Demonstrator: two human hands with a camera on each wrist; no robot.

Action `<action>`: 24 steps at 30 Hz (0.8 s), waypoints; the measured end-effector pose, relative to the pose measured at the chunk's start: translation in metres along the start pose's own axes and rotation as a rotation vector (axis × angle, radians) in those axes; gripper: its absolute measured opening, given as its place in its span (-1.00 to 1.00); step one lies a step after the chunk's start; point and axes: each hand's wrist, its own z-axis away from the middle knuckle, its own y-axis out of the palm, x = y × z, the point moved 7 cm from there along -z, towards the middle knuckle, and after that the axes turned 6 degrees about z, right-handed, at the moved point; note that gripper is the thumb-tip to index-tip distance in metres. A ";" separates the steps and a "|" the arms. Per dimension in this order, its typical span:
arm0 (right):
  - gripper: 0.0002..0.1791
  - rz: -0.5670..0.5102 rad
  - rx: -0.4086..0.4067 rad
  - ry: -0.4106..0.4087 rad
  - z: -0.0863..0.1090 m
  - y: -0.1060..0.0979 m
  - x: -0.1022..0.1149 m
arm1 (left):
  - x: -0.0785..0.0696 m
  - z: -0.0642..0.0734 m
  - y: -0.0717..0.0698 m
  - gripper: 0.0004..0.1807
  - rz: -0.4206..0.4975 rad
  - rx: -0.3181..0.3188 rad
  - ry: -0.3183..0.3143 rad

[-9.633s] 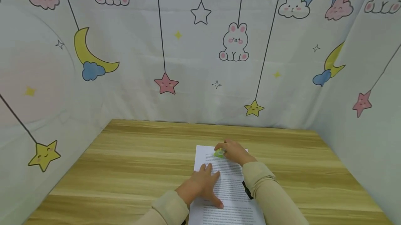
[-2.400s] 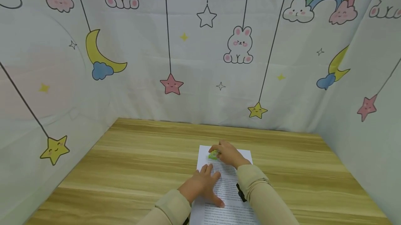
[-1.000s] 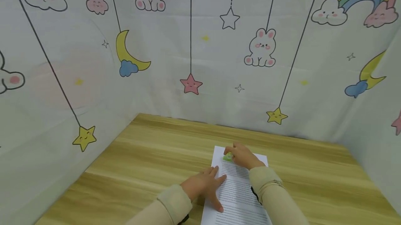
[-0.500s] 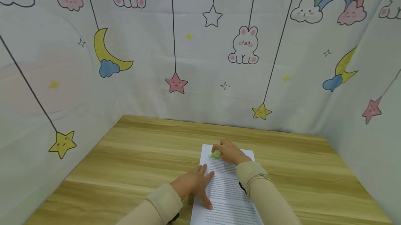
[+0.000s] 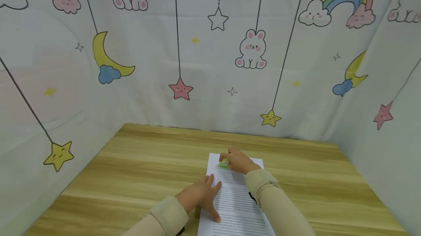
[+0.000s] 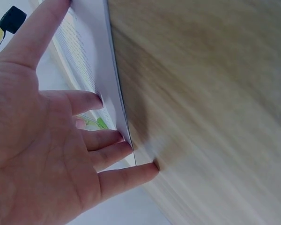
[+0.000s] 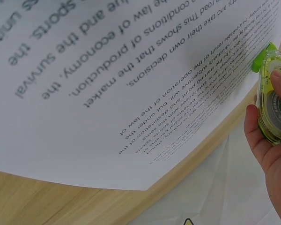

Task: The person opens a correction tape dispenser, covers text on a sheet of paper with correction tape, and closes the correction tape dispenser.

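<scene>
head view: the left hand (image 5: 201,195) lies flat and spread over the left edge of the printed sheet (image 5: 241,214). the right hand (image 5: 240,161) grasps the green correction tape dispenser (image 5: 223,164), positioned near the sheet's upper left corner, at the first lines of text. the sheet rests on the wood-grain surface (image 5: 148,177).

left wrist view: the fingers (image 6: 126,181) are released and extended; the little finger reaches past the sheet's edge, over the surface.

right wrist view: the dispenser's transparent body, containing a dark reel, is held in the right hand.
</scene>
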 end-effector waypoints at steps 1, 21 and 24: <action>-0.64 0.002 0.003 0.002 0.000 0.000 0.000 | 0.000 0.000 0.000 0.21 -0.001 -0.001 0.000; -0.64 0.003 0.055 0.055 0.004 0.002 -0.011 | 0.002 -0.001 0.001 0.19 0.006 -0.007 0.005; -0.65 -0.008 0.047 0.045 0.004 0.003 -0.011 | 0.002 -0.001 0.002 0.18 0.004 -0.002 0.009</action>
